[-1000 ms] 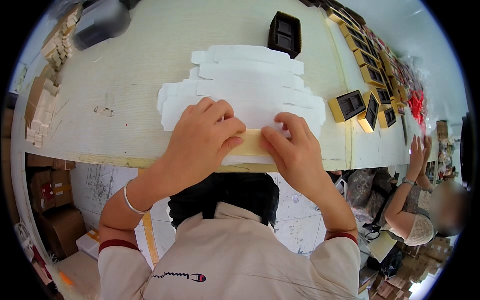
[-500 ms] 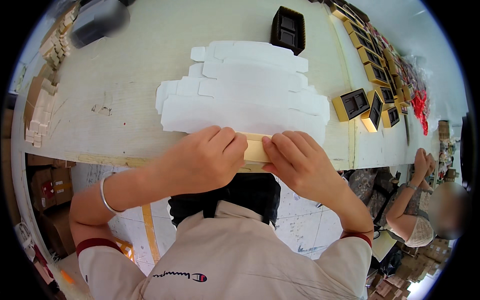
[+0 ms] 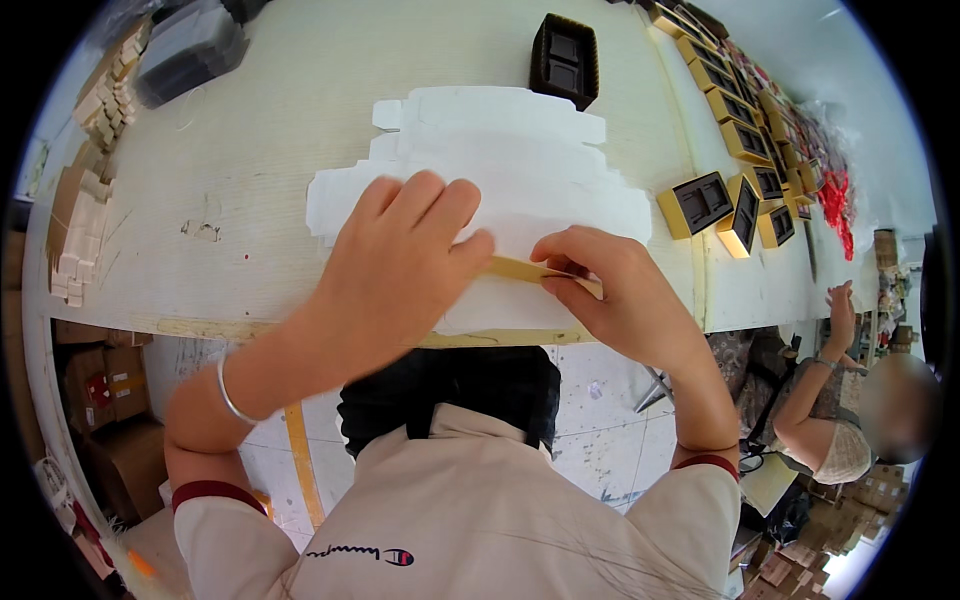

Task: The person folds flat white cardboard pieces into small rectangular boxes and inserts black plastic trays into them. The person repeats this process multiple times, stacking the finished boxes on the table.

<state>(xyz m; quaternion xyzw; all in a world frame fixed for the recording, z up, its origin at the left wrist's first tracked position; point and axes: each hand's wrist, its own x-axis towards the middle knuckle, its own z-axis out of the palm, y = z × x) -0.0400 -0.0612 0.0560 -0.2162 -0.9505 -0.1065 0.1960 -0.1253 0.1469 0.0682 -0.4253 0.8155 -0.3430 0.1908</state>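
A narrow gold cardboard piece point(image 3: 520, 269) spans the gap between my two hands, above the near part of the table. At its left end is my left hand point(image 3: 395, 265), slightly blurred, its fingers bent and its thumb against the piece. My right hand point(image 3: 615, 290) pinches the other end between thumb and fingers. Just beyond lie flat white carton blanks point(image 3: 490, 150), stacked with their flaps overlapping; my left hand covers part of them. The gold piece's underside is hidden.
A stack of dark brown trays point(image 3: 565, 65) stands at the far side. Gold boxes point(image 3: 697, 205) with dark inserts sit at right, near red material point(image 3: 838, 215). Grey plastic pieces point(image 3: 190, 55) and cream cartons point(image 3: 80, 235) line the left. A co-worker's hand point(image 3: 840, 315) shows at right.
My hands have moved farther over the white blanks, and the left has risen and turned. The gold piece now shows as a thinner strip, tilted down to the right.
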